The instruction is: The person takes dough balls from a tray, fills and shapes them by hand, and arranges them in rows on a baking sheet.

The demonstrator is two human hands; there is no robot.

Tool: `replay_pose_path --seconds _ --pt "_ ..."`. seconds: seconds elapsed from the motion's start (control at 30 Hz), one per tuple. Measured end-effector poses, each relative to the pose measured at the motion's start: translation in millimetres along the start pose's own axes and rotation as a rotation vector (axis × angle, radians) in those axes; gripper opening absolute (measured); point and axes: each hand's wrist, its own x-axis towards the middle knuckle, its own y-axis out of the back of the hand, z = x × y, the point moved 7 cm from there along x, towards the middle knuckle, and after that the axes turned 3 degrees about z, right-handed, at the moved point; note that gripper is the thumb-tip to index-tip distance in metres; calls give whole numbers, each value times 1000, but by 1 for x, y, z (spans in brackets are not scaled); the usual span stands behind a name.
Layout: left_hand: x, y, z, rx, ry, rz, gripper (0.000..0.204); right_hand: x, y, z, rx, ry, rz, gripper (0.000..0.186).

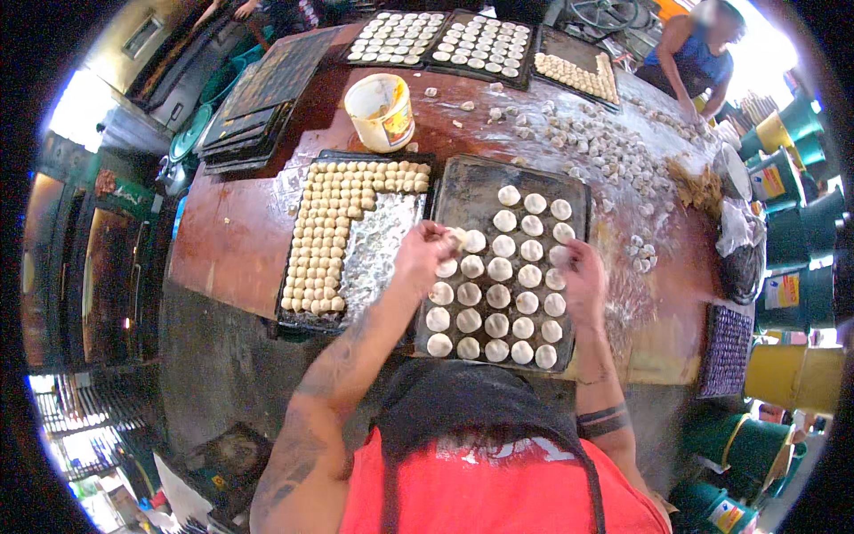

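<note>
In the head view, the left hand (pixel 425 249) pinched a dough piece (pixel 458 237) between its fingertips above the left edge of the disc tray (pixel 463 189), while the right hand (pixel 584 267) curled at a dough disc (pixel 559 256) by the right edge; whether it gripped or pressed, I could not tell. That tray's long axis ran away from the person, its rows of discs reaching the near edge. Leftward lay the ball tray (pixel 378 240), nearer the left hand, its dough balls (pixel 322 233) packed along the left and far edges; the left forearm crossed its right edge. A bucket (pixel 393 132) stood beyond its far edge, and loose dough lumps (pixel 609 147) lay past the disc tray's far right corner.
</note>
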Motion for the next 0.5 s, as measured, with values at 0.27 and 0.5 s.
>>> replay_pose_path --seconds 0.27,0.5 --pt "-73 -67 14 -166 143 -169 24 -26 -80 -117 -290 447 -290 32" --pt "-83 -70 39 -20 -43 -224 23 -22 -81 -98 72 64 -596 24"
